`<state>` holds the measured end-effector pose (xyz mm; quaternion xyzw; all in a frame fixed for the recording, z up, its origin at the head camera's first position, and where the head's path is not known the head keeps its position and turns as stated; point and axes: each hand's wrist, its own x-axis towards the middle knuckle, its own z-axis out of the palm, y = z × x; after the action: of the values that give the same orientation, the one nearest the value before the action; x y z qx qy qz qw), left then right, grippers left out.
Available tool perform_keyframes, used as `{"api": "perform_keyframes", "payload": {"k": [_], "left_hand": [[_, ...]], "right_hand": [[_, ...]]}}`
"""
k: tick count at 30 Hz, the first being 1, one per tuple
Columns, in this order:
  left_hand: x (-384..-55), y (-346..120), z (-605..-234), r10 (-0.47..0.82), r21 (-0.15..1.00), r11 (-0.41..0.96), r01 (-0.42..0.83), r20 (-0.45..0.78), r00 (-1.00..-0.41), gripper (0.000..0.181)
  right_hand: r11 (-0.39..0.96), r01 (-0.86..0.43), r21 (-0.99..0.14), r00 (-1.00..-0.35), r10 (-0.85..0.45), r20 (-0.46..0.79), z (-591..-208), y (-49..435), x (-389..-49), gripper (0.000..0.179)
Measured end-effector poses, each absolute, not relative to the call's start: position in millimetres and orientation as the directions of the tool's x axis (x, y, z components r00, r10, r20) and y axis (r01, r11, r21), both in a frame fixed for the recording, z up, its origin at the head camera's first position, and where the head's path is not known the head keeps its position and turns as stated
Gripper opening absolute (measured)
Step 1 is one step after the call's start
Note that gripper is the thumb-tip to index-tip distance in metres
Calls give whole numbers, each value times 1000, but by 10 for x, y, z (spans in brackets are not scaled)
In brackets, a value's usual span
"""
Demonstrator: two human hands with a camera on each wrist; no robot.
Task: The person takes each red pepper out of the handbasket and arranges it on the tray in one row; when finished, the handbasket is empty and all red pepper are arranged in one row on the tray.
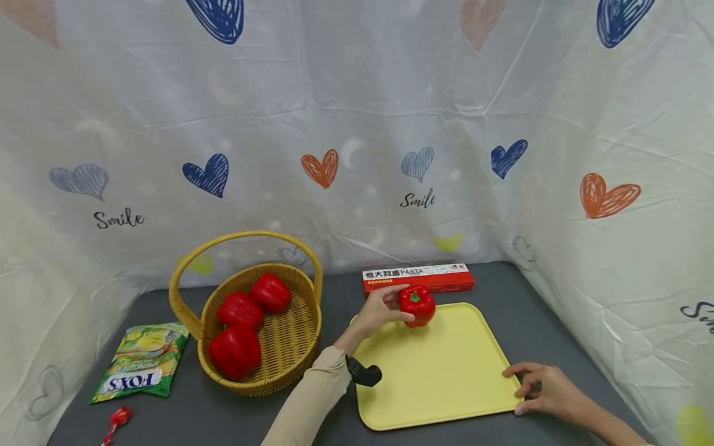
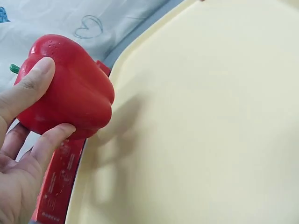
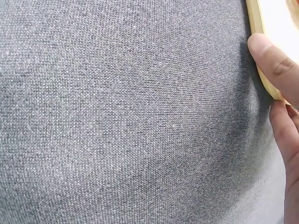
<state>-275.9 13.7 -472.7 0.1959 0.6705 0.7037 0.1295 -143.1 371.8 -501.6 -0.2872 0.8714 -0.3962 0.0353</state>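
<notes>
With thumb and fingers, my left hand [image 1: 380, 311] grips a red bell pepper [image 1: 419, 306] over the back left part of a yellow tray [image 1: 437, 375]. In the left wrist view the pepper [image 2: 77, 88] is held above the tray's rim, its green stem pointing left, and a shadow falls on the tray. My right hand [image 1: 549, 391] holds the tray's front right corner, thumb at the front edge and a finger along the right side. The right wrist view shows its thumb and fingertips against the tray's rim [image 3: 255, 21].
A yellow wicker basket [image 1: 290, 334] holding several red bell peppers [image 1: 237, 352] stands left of the tray. Behind the tray lies a red pasta box [image 1: 432, 283]. A green Fox's candy bag [image 1: 146, 359] and a red wrapped lollipop [image 1: 120, 415] lie at the left on the grey tabletop.
</notes>
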Motion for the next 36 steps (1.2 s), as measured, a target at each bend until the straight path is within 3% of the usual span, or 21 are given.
{"api": "perform_keyframes", "payload": {"k": [13,30,36], "left_hand": [[-2885,885,-4727,406,996,-86,-3,32,-913,61],[-2846,1278,-4771,378,998,-1,67,62,-924,62],[-2830,1377,-4749,350,971,177,162,92,-932,62]], "right_hand": [[503,-471,-725,-831,-529,173,-5003,3733,-1417,20],[509,-446,-736,-841,-519,151,-4997,3703,-1404,18],[510,-447,-735,-842,-518,152,-5001,3710,-1403,19]]}}
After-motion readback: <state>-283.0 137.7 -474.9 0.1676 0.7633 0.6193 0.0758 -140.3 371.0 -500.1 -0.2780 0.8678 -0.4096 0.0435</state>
